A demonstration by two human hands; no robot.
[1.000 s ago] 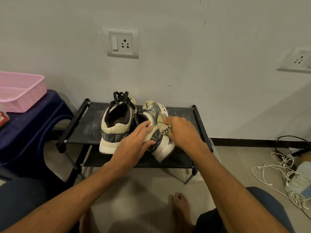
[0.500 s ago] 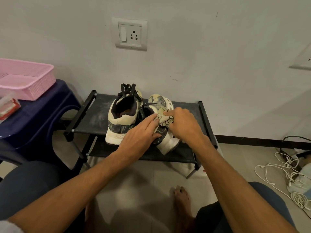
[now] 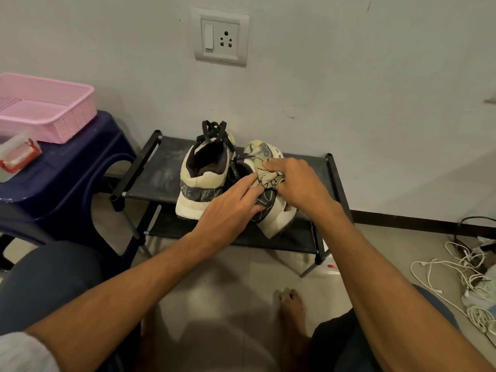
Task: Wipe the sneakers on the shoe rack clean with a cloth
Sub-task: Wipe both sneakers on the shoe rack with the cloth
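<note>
Mid-wipe on the top shelf of the shoe rack (image 3: 158, 178), the right hand (image 3: 298, 183), grip clamped on the cloth (image 3: 267, 175), pressed it to the tilted sneaker (image 3: 276, 221) while the left hand (image 3: 228, 213), fingers straight, steadied its heel; next, probably, strokes toward the sole.

We see pale grey wall (image 3: 349, 63), scuffed, with switch-and-socket plate (image 3: 220, 36) set in it above black shoe rack (image 3: 158, 175). Left of rack, dark blue plastic stool (image 3: 67, 178) bearing pink basket (image 3: 53, 122). Floor (image 3: 228, 277) beige tile; black skirting (image 3: 402, 220) along wall foot. Far right, we note tangle of white cables (image 3: 456, 272) on floor.
</note>
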